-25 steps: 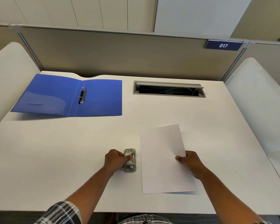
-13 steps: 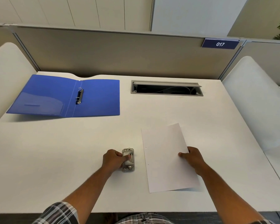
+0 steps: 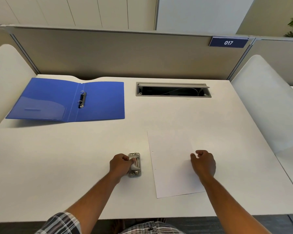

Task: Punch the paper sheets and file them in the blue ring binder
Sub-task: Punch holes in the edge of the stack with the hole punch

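Sheet point(image 3: 172, 164) flat on desk point(image 3: 57, 157), near centre-right, just right of punch point(image 3: 134, 165); small gap between them, not touching. Two holes visible along sheet's left edge (punching judged done for this sheet). Whether one sheet or several stacked: cannot tell.

Left hand point(image 3: 120, 164) closed around punch, thumb on the lever, fingers curled together on its left side. Right hand point(image 3: 204, 162) above sheet's right edge, fingers loosely curled and apart, clamped on nothing; whether touching paper cannot be told.

Binder point(image 3: 100, 100) open flat at far left, well apart from sheet. Rings point(image 3: 82, 99) at spine look closed (small, not certain). Cable tray point(image 3: 173, 90) far centre, out of the path.

Step in hand, as judged: take up punched sheet, carry to binder.

Notes for doing it well:
- Let go of punch first; leave it where it stands, clear of the route.
- Pinch sheet at right edge, or slide toward near desk edge to get fingers under (thin paper on smooth top, hard to lift flat).
- Keep holed edge leading left, toward rings.
- Open rings before arrival; needs free left hand.
- Lower holes over both prongs together, no forcing (torn holes likely otherwise).
- Close rings fully, check sheet lies flat on right cover.

Risk: sheet curling or skating on desk during pickup.
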